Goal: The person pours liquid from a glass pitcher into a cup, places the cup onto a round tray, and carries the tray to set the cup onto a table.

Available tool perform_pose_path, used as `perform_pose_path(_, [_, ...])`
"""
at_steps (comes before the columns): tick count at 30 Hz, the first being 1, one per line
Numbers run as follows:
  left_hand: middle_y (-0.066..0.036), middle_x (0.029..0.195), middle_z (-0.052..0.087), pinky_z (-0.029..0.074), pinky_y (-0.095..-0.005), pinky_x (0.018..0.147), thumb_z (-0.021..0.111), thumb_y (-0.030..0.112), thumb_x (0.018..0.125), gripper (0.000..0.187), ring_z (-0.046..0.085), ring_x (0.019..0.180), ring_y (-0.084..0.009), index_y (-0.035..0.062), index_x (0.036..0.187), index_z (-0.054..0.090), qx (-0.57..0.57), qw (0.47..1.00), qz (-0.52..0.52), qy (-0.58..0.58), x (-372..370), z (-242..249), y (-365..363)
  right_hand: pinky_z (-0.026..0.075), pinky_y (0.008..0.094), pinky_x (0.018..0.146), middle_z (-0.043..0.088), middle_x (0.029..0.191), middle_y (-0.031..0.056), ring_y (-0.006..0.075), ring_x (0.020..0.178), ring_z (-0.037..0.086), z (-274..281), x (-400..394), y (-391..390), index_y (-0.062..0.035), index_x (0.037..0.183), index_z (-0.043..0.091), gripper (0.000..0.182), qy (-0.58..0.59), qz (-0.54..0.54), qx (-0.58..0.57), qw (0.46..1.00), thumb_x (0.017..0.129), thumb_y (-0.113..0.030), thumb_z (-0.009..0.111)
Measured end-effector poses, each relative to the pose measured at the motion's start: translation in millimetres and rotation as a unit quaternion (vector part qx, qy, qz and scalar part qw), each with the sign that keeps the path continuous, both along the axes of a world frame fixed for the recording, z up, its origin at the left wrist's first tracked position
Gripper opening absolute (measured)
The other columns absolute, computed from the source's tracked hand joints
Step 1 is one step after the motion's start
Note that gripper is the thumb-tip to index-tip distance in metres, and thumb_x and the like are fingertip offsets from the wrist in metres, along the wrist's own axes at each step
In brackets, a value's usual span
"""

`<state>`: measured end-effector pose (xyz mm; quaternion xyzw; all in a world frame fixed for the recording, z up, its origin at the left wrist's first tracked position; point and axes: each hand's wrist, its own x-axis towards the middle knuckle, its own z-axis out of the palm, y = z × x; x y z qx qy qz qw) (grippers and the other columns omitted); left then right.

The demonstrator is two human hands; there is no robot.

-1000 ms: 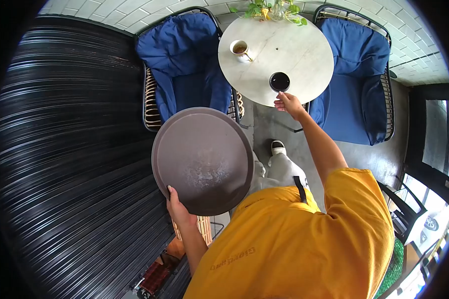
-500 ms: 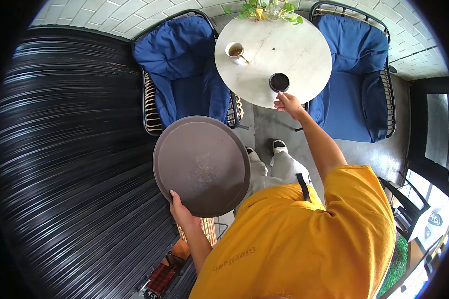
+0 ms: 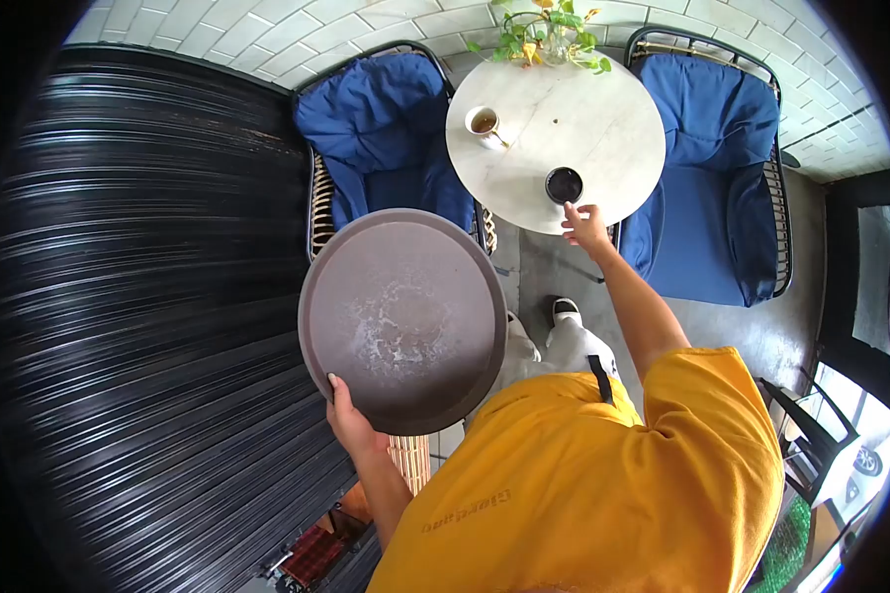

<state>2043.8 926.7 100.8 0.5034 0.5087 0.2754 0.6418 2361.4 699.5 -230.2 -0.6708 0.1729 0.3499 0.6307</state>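
A round brown tray [image 3: 405,316] with whitish marks at its middle is held level by my left hand [image 3: 354,420], thumb on the rim and fingers hidden underneath. My right hand [image 3: 587,227] reaches over the near edge of the round marble table [image 3: 608,128]. Its fingertips are at the near side of a small black cup [image 3: 565,185] with dark contents, which is on the table. Farther back on the left of the tabletop is a white cup [image 3: 483,122] holding brown liquid, with a spoon-like piece beside it.
A plant in a glass vase [image 3: 556,44] stands at the table's back edge by the tiled wall. Blue cushioned chairs flank the table, one on the left [image 3: 371,119] and one on the right [image 3: 707,208]. Black ridged panelling [image 3: 168,277] runs along the left.
The view has shifted, so the table and chairs sit slightly lower and farther right. The tray looks larger and tilted differently. My right hand stays at the black cup.
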Motion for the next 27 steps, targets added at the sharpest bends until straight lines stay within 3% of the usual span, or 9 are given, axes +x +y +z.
perform_pose_path(3, [-0.019, 0.125, 0.052, 0.044, -0.0394, 0.094, 0.049, 0.032, 0.098, 0.054, 0.055, 0.109, -0.0280, -0.0087, 0.133, 0.040, 0.005, 0.996, -0.047, -0.071, 2.5, 14.6, 6.4, 0.046, 0.0285, 0.059, 0.064, 0.086, 0.0122, 0.0133, 0.069, 0.057, 6.0, -21.9, -2.7, -0.0045, 0.120, 0.035, 0.062, -0.201, -0.072, -0.173, 0.962, 0.085, -0.043, 0.068])
perform_pose_path(5, [-0.017, 0.125, 0.053, 0.045, -0.0391, 0.093, 0.048, 0.032, 0.098, 0.052, 0.055, 0.109, -0.0262, -0.0075, 0.132, 0.042, -0.006, 0.985, -0.094, -0.145, 13.9, 33.3, 5.5, 0.046, 0.0299, 0.063, 0.063, 0.089, 0.0112, 0.0132, 0.070, 0.056, 39.7, -37.9, -6.7, -0.0059, 0.121, 0.039, 0.059, -0.185, -0.100, -0.153, 0.966, 0.085, -0.042, 0.067])
perform_pose_path(9, [-0.012, 0.127, 0.054, 0.043, -0.0404, 0.095, 0.047, 0.032, 0.098, 0.047, 0.054, 0.112, -0.0257, -0.0011, 0.131, 0.045, -0.070, 0.960, -0.159, -0.220, 34.7, 37.4, 17.4, 0.045, 0.0293, 0.071, 0.060, 0.100, 0.0079, 0.0172, 0.082, 0.057, 114.7, -76.1, -32.6, -0.0097, 0.125, 0.044, 0.049, -0.091, -0.112, 0.208, 0.968, 0.094, -0.047, 0.053])
perform_pose_path(13, [-0.009, 0.129, 0.053, 0.039, -0.0415, 0.099, 0.047, 0.030, 0.097, 0.044, 0.051, 0.116, -0.0252, 0.0032, 0.132, 0.046, -0.200, 0.895, -0.295, -0.269, 66.2, 24.8, 26.1, 0.036, 0.0352, 0.102, 0.049, 0.134, 0.0095, 0.0193, 0.123, 0.045, 225.1, -125.8, -60.4, -0.0116, 0.137, 0.040, 0.059, -0.192, -0.113, 0.434, 0.873, 0.097, -0.054, 0.038])
perform_pose_path(15, [-0.007, 0.129, 0.053, 0.038, -0.0398, 0.100, 0.049, 0.031, 0.096, 0.044, 0.050, 0.117, -0.0250, 0.0033, 0.131, 0.048, -0.191, 0.900, -0.317, -0.229, 84.7, 12.1, 25.2, 0.035, 0.0357, 0.104, 0.046, 0.138, 0.0070, 0.0198, 0.126, 0.042, 247.8, -149.4, -81.0, -0.0094, 0.139, 0.040, 0.058, -0.176, -0.172, 0.399, 0.884, 0.097, -0.049, 0.042])
perform_pose_path(16, [-0.008, 0.128, 0.053, 0.039, -0.0390, 0.099, 0.051, 0.032, 0.096, 0.045, 0.051, 0.116, -0.0245, 0.0022, 0.130, 0.048, -0.178, 0.900, -0.342, -0.204, 92.0, 10.8, 22.2, 0.037, 0.0310, 0.099, 0.048, 0.135, 0.0028, 0.0154, 0.121, 0.044, 232.1, -161.1, -92.4, -0.0083, 0.136, 0.045, 0.051, -0.178, -0.280, 0.282, 0.900, 0.098, -0.042, 0.047])
perform_pose_path(17, [-0.008, 0.127, 0.054, 0.040, -0.0382, 0.098, 0.053, 0.032, 0.095, 0.046, 0.052, 0.115, -0.0240, 0.0011, 0.129, 0.049, -0.164, 0.898, -0.368, -0.179, 98.8, 9.9, 19.1, 0.041, 0.0246, 0.089, 0.057, 0.118, -0.0011, 0.0095, 0.106, 0.050, 273.8, -178.3, -89.9, -0.0074, 0.126, 0.053, 0.040, -0.215, -0.324, 0.203, 0.899, 0.099, -0.037, 0.048])
perform_pose_path(21, [-0.010, 0.122, 0.056, 0.043, -0.0363, 0.095, 0.059, 0.031, 0.092, 0.048, 0.055, 0.110, -0.0221, -0.0020, 0.126, 0.052, -0.151, 0.856, -0.478, -0.127, 106.1, -5.9, 12.4, 0.042, 0.0196, 0.074, 0.057, 0.091, -0.0064, 0.0033, 0.082, 0.050, 285.8, -261.8, -85.9, -0.0069, 0.102, 0.058, 0.029, -0.327, -0.440, 0.107, 0.830, 0.102, -0.031, 0.043])
perform_pose_path(27, [-0.011, 0.129, 0.054, 0.042, -0.0361, 0.097, 0.055, 0.030, 0.095, 0.049, 0.054, 0.114, -0.0238, -0.0026, 0.131, 0.046, -0.258, 0.677, -0.686, -0.065, 75.4, -29.0, -3.7, 0.041, 0.0200, 0.072, 0.054, 0.087, -0.0072, 0.0023, 0.080, 0.046, 270.6, -440.0, -40.8, -0.0032, 0.101, 0.059, 0.026, -0.336, -0.593, -0.049, 0.730, 0.100, -0.027, 0.050])
